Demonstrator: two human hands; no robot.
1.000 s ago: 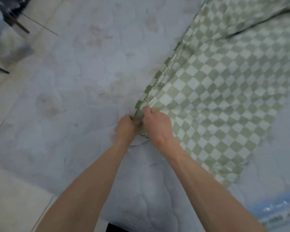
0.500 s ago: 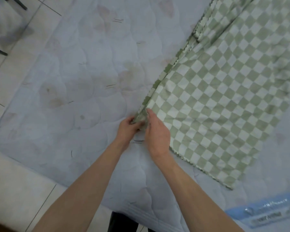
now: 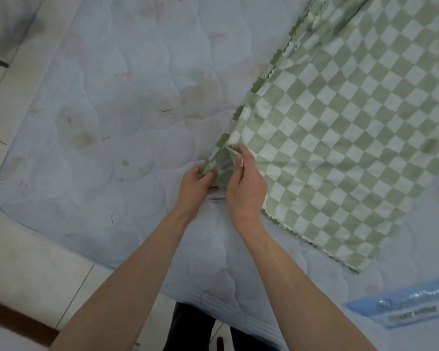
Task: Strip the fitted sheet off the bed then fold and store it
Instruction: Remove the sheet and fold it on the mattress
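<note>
Pinching sheet (image 3: pixel 340 138) corner, stained mattress (image 3: pixel 117 117) beneath

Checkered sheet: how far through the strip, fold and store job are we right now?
Stripping looks done: the quilted mattress lies bare, and the green checkered sheet lies flat on it, apparently doubled at its left edge. In hand: the left hand and right hand both pinch the sheet's near corner, seemingly aligning its layers. Left: the remaining folds, then storing. No storage place is in view.
</note>
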